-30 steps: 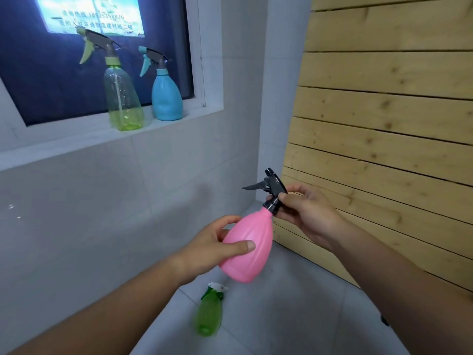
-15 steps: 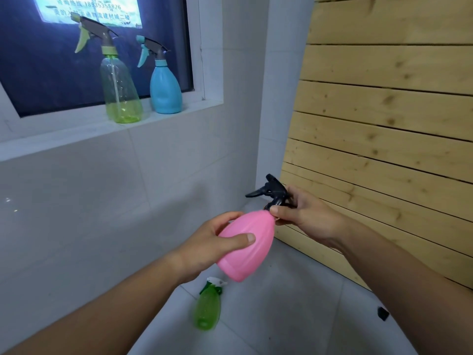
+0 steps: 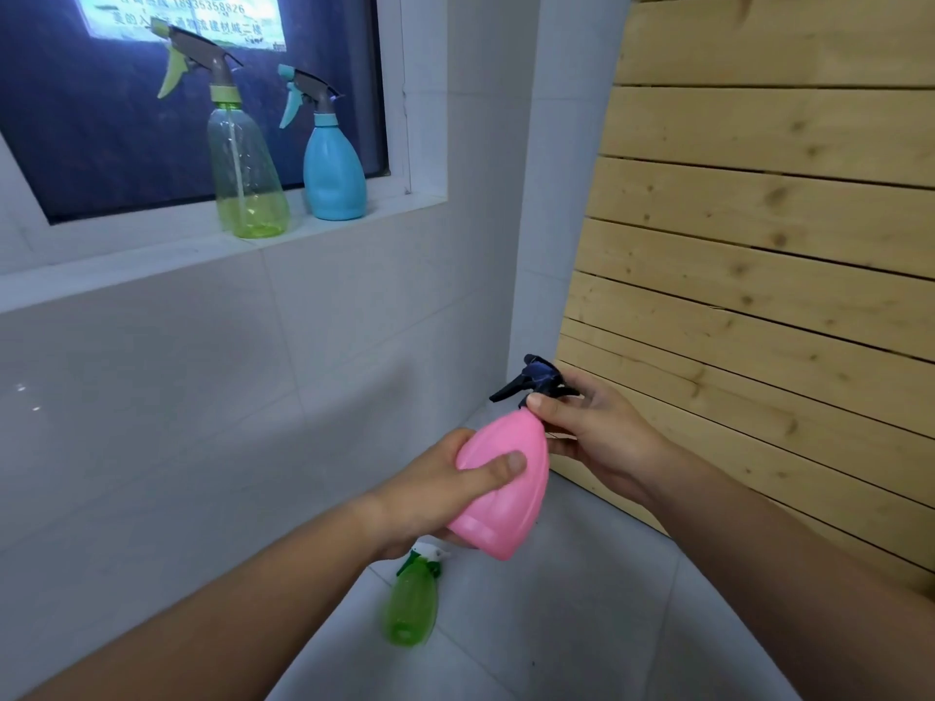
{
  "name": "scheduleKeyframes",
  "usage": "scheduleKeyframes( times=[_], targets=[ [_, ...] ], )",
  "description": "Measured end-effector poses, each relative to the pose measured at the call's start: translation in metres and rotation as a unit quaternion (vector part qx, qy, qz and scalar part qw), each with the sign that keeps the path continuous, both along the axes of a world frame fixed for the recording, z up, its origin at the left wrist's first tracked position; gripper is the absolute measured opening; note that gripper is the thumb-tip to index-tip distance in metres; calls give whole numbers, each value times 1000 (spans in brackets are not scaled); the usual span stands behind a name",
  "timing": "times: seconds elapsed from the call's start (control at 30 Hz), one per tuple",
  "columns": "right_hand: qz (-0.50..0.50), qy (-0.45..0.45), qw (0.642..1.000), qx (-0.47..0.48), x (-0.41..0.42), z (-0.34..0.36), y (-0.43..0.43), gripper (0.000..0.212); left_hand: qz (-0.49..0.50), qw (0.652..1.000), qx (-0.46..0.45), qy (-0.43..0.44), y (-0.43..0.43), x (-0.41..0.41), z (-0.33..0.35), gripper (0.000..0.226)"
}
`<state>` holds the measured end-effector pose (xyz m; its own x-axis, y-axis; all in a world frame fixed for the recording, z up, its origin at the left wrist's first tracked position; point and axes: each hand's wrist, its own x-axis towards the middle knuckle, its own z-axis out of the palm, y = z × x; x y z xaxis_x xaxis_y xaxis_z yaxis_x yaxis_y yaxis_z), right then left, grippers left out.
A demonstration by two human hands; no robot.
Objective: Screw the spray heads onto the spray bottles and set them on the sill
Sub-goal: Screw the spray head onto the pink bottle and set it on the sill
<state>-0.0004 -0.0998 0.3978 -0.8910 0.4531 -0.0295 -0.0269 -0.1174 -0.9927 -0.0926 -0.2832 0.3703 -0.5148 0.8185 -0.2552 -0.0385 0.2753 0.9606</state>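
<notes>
My left hand (image 3: 445, 485) grips the body of a pink spray bottle (image 3: 508, 490), held tilted in mid-air. A black spray head (image 3: 531, 382) sits on its neck, and the fingers of my right hand (image 3: 592, 432) are closed around the head's collar. Two bottles with heads on stand upright on the white window sill (image 3: 152, 245): a clear green one (image 3: 248, 179) and a blue one (image 3: 334, 169) to its right. A small green spray bottle (image 3: 411, 604) with a white and green head lies on the floor below my hands.
A wooden slat panel (image 3: 759, 255) fills the right side, close to my right hand. White tiled wall (image 3: 177, 397) runs under the sill. The floor is pale grey tile (image 3: 556, 624). A dark window pane (image 3: 101, 118) is behind the sill bottles.
My right hand has shifted its grip around the black head, and the trigger now points more to the left. The pink bottle stays in my left hand, slightly lower in view.
</notes>
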Motion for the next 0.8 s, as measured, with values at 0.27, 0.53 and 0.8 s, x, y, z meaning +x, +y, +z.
scheduleKeyframes(
  times=[0.27,0.53,0.8],
  targets=[
    [-45,-20,998,-46,-5,2,-1,17,18,999,30,-26,5,-3,-3,73],
    [-38,-7,997,-62,-6,1,-10,20,53,998,40,8,8,10,-5,86],
    [-35,-4,997,-70,-3,4,-8,22,44,997,50,-40,12,11,-4,53]
  ],
)
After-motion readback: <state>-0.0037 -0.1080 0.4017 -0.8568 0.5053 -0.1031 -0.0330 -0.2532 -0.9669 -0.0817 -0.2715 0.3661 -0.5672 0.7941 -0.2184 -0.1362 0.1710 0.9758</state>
